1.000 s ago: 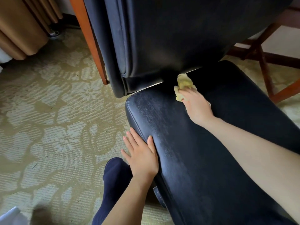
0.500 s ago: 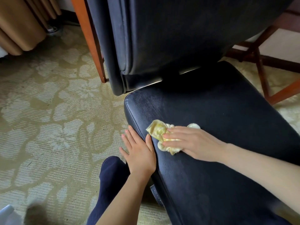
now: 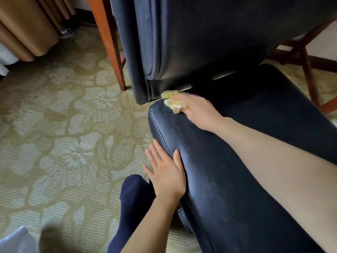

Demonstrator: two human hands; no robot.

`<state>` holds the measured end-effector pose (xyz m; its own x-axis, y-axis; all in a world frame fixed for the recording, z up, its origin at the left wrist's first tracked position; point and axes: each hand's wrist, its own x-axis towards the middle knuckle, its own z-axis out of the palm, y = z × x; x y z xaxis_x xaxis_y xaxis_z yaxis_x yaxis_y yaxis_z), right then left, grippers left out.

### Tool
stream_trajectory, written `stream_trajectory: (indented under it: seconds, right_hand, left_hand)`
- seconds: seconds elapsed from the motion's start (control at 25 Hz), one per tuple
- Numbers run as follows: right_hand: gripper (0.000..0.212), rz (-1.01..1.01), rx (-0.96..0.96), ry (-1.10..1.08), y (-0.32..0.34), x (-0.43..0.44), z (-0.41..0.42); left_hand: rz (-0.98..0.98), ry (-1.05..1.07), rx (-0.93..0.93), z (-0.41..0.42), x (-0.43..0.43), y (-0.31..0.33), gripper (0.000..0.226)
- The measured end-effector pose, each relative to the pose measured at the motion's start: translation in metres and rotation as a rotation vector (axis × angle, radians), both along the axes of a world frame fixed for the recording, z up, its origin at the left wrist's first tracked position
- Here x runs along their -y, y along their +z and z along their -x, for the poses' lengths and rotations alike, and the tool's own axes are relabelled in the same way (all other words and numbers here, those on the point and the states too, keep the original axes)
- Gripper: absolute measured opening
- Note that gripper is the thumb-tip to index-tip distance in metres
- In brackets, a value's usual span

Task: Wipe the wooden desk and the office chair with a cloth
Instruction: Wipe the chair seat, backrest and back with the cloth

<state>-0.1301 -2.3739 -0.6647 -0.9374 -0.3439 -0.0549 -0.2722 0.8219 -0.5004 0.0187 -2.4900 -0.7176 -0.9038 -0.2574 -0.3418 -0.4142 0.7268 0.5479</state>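
Cloth (image 3: pixel 173 101) lies bunched at eleven o'clock on the seat (image 3: pixel 237 179), under the backrest (image 3: pixel 200 42), gripped in your right hand (image 3: pixel 199 111). Flatten it and draw overlapping strokes toward six o'clock. Keep your left hand (image 3: pixel 167 173), fingers straight against the nine-o'clock edge, bracing the seat.

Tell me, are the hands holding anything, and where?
The right hand grips the yellow cloth by its bunched near part; the left hand rests on the chair seat.
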Motion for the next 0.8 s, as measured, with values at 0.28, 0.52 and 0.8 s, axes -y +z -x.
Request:
stream_trajectory:
  seconds: [0.28, 0.52, 0.8]
  right_hand:
    - [0.043, 0.005, -0.03, 0.002, -0.002, 0.01, -0.016]
    - [0.044, -0.043, 0.032, 0.358, 0.002, -0.013, -0.078]
    - [0.039, -0.122, -0.051, 0.576, 0.013, -0.001, -0.058]
  left_hand:
    - [-0.025, 0.012, -0.011, -0.003, 0.0, -0.001, 0.081]
    - [0.007, -0.041, 0.042, -0.002, 0.002, 0.0, 0.069]
    - [-0.041, -0.049, 0.044, 0.0, 0.002, 0.001, 0.069]
